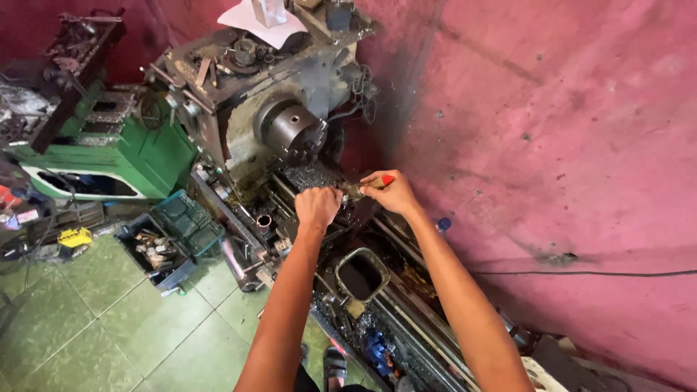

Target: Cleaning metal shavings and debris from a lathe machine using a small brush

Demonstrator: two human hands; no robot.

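Observation:
I look down on a grimy metal lathe (239, 101) with a round steel chuck (292, 129) facing me. My left hand (316, 206) is closed in a fist on a dark part of the lathe carriage, just below the chuck. My right hand (392, 193) grips a tool with a red handle (382, 181), whose dark tip points left toward my left hand. What the tip touches is hidden by my fingers. The lathe bed (406, 305) runs toward me, covered in dark swarf.
A pink wall (552, 145) stands close on the right, with a black cable (581, 274) along it. A green machine (116, 145) sits at the left. Crates of metal parts (163, 247) rest on the green tiled floor (109, 319). White paper (263, 22) lies on the headstock.

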